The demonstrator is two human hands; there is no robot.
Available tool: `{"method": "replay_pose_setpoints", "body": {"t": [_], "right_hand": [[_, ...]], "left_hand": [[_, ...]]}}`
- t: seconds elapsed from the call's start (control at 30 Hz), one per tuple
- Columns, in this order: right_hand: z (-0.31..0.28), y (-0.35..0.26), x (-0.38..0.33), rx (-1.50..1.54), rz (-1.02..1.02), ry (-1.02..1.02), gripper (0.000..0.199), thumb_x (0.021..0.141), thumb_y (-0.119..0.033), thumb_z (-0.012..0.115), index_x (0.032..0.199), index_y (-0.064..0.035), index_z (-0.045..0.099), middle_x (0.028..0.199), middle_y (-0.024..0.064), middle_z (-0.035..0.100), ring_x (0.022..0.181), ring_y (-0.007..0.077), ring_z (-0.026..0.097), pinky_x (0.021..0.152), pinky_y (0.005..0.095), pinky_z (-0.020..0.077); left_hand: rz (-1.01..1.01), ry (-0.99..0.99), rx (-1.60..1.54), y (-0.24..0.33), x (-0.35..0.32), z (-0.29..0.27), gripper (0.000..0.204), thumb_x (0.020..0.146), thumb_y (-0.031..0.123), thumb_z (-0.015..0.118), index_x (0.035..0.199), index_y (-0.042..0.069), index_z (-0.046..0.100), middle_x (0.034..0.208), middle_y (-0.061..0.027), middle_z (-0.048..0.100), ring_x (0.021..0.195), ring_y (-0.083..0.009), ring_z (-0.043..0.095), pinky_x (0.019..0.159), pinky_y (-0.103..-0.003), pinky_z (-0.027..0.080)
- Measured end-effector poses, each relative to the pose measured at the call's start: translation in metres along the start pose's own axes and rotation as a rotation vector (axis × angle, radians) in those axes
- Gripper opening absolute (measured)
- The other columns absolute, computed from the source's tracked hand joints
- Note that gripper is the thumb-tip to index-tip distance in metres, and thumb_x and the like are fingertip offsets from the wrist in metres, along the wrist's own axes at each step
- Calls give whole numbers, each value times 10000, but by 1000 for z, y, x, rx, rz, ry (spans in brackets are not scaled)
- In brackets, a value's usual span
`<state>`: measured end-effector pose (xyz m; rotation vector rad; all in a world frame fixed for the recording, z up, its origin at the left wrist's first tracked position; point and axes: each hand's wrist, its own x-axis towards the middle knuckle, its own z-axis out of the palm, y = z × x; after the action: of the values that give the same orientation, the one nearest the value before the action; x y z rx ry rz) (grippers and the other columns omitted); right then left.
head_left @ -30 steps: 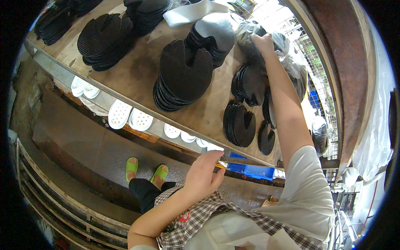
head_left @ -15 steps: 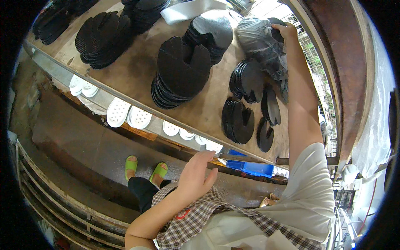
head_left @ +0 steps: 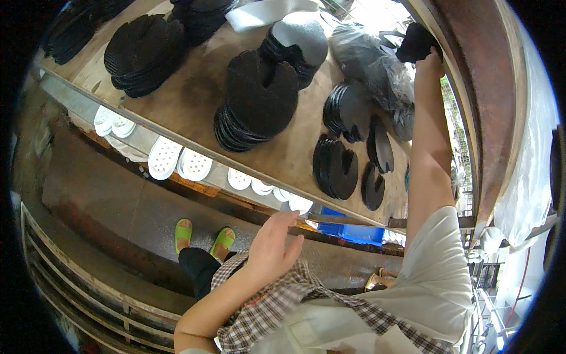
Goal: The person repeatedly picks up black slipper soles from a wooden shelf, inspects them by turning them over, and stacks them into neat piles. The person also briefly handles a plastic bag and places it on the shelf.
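Note:
At the far right of the wooden shelf, my right hand [head_left: 431,60] is closed on a black flat piece [head_left: 414,42], raised above a clear plastic bag [head_left: 377,56]. Dark pieces show through the bag's film. My left hand [head_left: 274,243] is in front of the shelf's near edge, its fingers outstretched, holding nothing. Near the bag stand small stacks of curved black cut pieces [head_left: 336,167]. A taller stack of notched black pieces [head_left: 259,94] is at the shelf's middle.
More black stacks [head_left: 144,53] and a white foam strip [head_left: 271,13] lie on the shelf [head_left: 188,112]. Beneath it are white perforated clogs [head_left: 164,157] and a blue bin [head_left: 354,233]. A slatted wooden rack [head_left: 100,289] stands at lower left; a brown beam [head_left: 477,88] curves along the right.
My right hand has moved up and to the right from the bag, and the black piece in it is now clear of the plastic. My left hand has barely shifted.

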<state>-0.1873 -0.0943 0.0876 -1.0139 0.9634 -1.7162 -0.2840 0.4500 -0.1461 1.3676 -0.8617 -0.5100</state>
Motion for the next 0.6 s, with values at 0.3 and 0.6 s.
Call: {"method": "replay_pose_setpoints", "body": {"t": [0.3, 0.6], "right_hand": [[-103, -49, -118, 368, 454, -420, 386, 847, -154, 664, 1178, 15, 563, 1204, 161, 589, 1067, 253, 579, 988, 352, 427], [-226, -92, -299, -578, -1003, -1030, 304, 747, -116, 710, 1034, -40, 648, 1009, 99, 662, 886, 265, 609, 802, 368, 472]], "left_hand": [[25, -82, -378, 35, 38, -3, 518, 859, 81, 605, 1329, 34, 392, 1289, -158, 476, 1148, -281, 522, 918, -365, 446], [-567, -383, -1605, 85, 105, 3, 842, 868, 724, 344, 1466, 144, 223, 1445, -219, 307, 1331, -412, 310, 1088, -545, 245]]}}
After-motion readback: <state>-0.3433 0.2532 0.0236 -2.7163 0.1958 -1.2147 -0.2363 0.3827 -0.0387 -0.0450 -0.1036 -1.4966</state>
